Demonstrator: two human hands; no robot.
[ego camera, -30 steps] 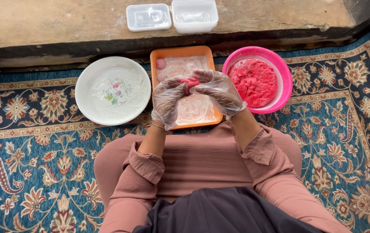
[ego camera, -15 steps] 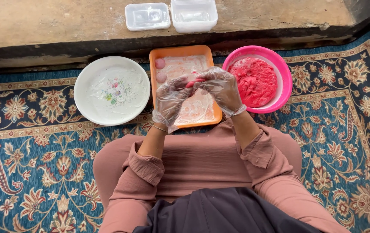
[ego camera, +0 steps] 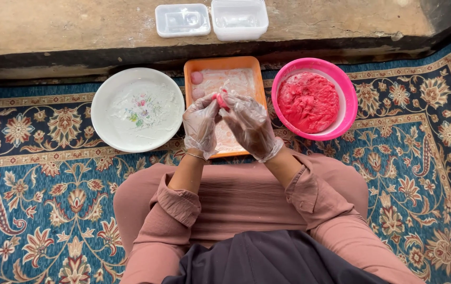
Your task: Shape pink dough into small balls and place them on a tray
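While a second ago both gloved hands were cupped flat around the pink lump, palms hiding most of it, they now stand steeper over the orange tray (ego camera: 189,97), and the pink dough ball (ego camera: 220,100) peeks out at the top between them. That change reads to me as the shaping nearing its end, the lump being pinched rather than rolled. The left hand (ego camera: 200,123) and the right hand (ego camera: 250,125) meet at their tips; the fingers (ego camera: 234,103) of both are close together, closed lightly on the ball, which sits at twelve o'clock from the palms, touching the fingertips and held above the floured tray. Two finished pink balls (ego camera: 197,78) lie at the tray's ten o'clock corner. At three o'clock stands the pink bowl (ego camera: 347,97) of red dough (ego camera: 308,101); at nine o'clock, the white plate (ego camera: 104,118) on the carpet (ego camera: 36,173).
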